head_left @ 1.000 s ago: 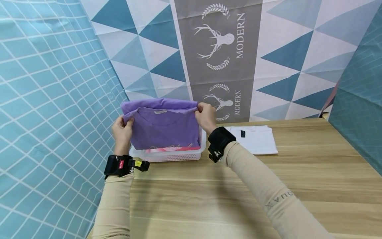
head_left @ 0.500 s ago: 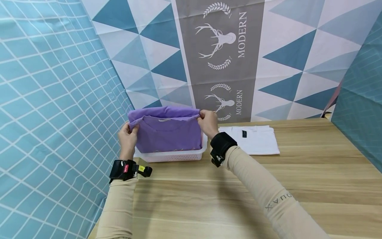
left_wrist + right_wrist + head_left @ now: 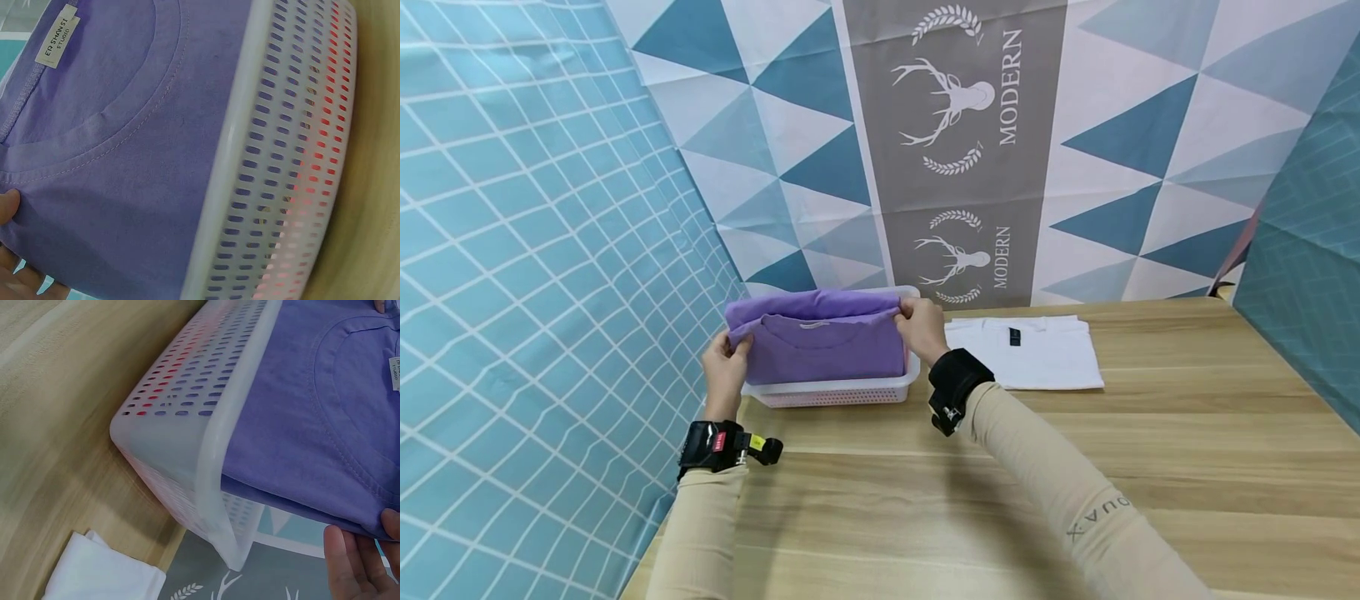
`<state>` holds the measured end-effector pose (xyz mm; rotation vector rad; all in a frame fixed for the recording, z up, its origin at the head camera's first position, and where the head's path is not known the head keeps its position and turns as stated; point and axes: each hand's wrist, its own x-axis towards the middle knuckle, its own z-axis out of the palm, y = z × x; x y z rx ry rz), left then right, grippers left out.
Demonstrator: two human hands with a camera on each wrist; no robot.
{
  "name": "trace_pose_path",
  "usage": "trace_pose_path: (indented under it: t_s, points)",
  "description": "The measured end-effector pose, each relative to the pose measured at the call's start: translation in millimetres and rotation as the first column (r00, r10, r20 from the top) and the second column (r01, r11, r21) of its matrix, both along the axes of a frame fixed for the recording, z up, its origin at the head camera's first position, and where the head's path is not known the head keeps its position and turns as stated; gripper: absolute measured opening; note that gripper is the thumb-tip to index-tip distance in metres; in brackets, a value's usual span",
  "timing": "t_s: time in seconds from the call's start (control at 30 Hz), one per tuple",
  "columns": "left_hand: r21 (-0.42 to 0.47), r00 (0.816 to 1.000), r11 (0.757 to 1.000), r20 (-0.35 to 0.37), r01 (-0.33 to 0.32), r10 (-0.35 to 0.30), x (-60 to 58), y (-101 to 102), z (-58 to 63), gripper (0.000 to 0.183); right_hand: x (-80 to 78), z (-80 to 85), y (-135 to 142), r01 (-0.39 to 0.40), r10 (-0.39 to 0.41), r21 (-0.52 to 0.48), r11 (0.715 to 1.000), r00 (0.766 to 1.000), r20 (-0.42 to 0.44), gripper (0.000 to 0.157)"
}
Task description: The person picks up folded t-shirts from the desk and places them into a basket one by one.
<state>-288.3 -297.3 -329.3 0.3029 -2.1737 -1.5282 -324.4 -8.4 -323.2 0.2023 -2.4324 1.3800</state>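
One white slotted plastic basket stands on the wood-patterned counter. The folded purple shirt is in its opening: the lower part drops behind the near rim, while the collar side is held up above it. Through the slots, purple shows near the rim and something red shows lower down; what the red thing is cannot be told.

Both grips are closed on the shirt. The left hand pinches its left upper corner, thumb on the front and fingers behind; the right hand pinches the right upper corner likewise. The fabric spans between them, with a pale collar label in the neckline.

Counted, there are one basket, two hands, two black wrist straps and two folded garments: the purple shirt and a white garment lying flat to the basket's right, bearing one black label.
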Motion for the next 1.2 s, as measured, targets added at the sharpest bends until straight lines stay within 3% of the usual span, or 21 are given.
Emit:
trace_pose_path:
  t_s: [0.17, 0.6, 0.93, 1.07, 1.2]
  points:
    - [0.009, 1.0, 1.0, 0.009, -0.008, 0.008, 1.7, -2, -5.0, 0.038, -0.2, -5.7, -2, -0.018, 0.018, -0.005, 1.0, 1.0, -0.001, 0.024]
    - [-0.003, 0.999, 1.0, 0.052, -0.014, 0.014, -5.5, -8, -21.8, 0.034, 2.4, -18.2, -7, -0.032, 0.034, -0.028, 0.999, 0.996, 0.087, 0.011]
    - [-0.041, 0.996, 0.999, 0.08, -0.026, 0.029, -16.0, -4, -24.1, 0.037, -2.5, -29.5, -10, 0.01, -0.007, -0.018, 1.0, 0.991, 0.136, 0.016]
    - [-0.086, 0.995, 0.995, 0.084, -0.046, 0.054, -21.3, -1, -25.6, 0.037, -4.5, -35.2, -13, 0.011, -0.001, -0.06, 0.998, 0.986, 0.167, 0.022]
    - [-0.158, 0.994, 0.983, 0.041, -0.094, 0.102, -30.1, 4, -28.5, 0.034, -8.7, -40.8, -15, -0.019, 0.039, -0.123, 0.992, 0.985, 0.167, 0.029]
